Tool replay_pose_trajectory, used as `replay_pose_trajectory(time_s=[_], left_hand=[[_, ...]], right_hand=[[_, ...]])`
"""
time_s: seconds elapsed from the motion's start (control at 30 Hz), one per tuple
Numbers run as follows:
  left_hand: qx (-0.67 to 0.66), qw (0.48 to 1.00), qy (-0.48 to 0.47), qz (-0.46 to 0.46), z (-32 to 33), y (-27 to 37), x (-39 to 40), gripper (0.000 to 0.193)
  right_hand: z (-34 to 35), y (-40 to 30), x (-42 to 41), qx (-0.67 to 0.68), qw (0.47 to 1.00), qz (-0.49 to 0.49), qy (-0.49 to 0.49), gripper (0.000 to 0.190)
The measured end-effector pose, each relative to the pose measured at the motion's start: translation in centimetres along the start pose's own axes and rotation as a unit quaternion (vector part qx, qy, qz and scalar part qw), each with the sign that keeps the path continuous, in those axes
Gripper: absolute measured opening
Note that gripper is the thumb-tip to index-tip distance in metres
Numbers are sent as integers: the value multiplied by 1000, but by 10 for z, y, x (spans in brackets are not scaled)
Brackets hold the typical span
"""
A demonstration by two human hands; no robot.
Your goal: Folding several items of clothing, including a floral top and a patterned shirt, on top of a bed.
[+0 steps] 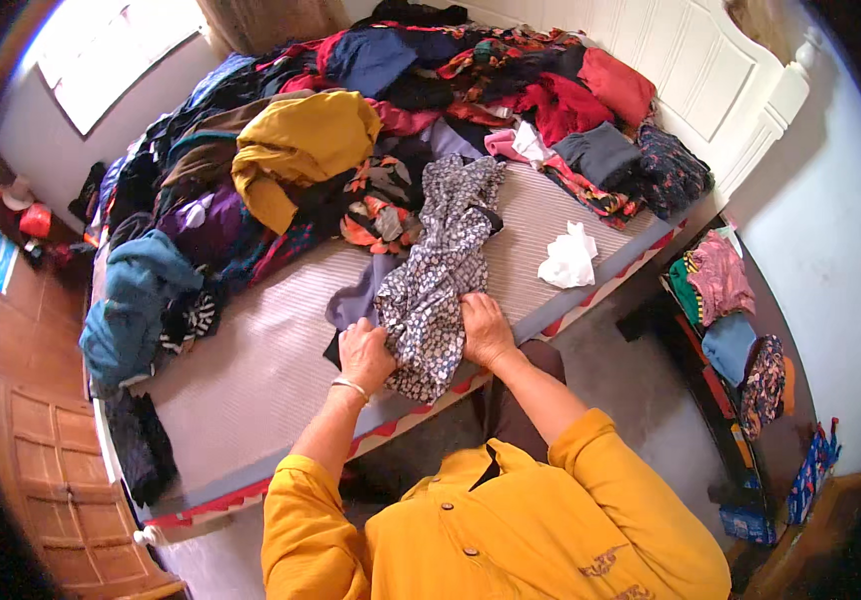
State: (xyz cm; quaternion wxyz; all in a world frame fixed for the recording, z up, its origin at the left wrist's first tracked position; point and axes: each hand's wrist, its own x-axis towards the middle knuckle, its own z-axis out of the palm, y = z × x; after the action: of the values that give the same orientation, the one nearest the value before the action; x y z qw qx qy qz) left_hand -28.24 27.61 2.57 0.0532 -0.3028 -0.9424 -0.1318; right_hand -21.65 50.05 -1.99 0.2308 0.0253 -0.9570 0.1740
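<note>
A dark floral-print garment point(434, 300), patterned with small white flowers, lies bunched lengthwise on the bed mat point(265, 382) and reaches its near edge. My left hand point(365, 356), with a bangle at the wrist, grips the cloth's left side near the lower end. On the other side my right hand point(484, 328) has its fingers closed on the right edge. Beneath and to the left shows a grey-purple cloth point(359, 296). A black garment with orange flowers point(379, 217) touches the upper left of the print.
A large clothes heap point(430, 82) covers the bed's far side, with a mustard garment point(310, 142) on it. White crumpled tissue point(568, 256) lies right of the print. Folded dark clothes point(603, 154) sit by the white headboard point(700, 67). A blue garment point(138, 300) lies left.
</note>
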Motion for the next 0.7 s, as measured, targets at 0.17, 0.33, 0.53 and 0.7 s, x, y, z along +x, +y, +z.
replay_pose_trajectory(time_s=[0.17,0.33,0.53,0.7], left_hand=[[-19,995,17,-93,-25,-41,-47,14],[-153,944,192,-222,-56,-119,-87,15],[-658,677,104,-315,-117,-44,-109,10],[-708,651,-186,-200,4,-53,-170,35]], right_hand=[[0,8,1,11,999,-19,35,31],[-13,-36,-13,165,983,-34,-71,15],[-96,-181,-41,553,803,-164,-151,16],[-89,-204,-37,554,762,-228,-244,10]])
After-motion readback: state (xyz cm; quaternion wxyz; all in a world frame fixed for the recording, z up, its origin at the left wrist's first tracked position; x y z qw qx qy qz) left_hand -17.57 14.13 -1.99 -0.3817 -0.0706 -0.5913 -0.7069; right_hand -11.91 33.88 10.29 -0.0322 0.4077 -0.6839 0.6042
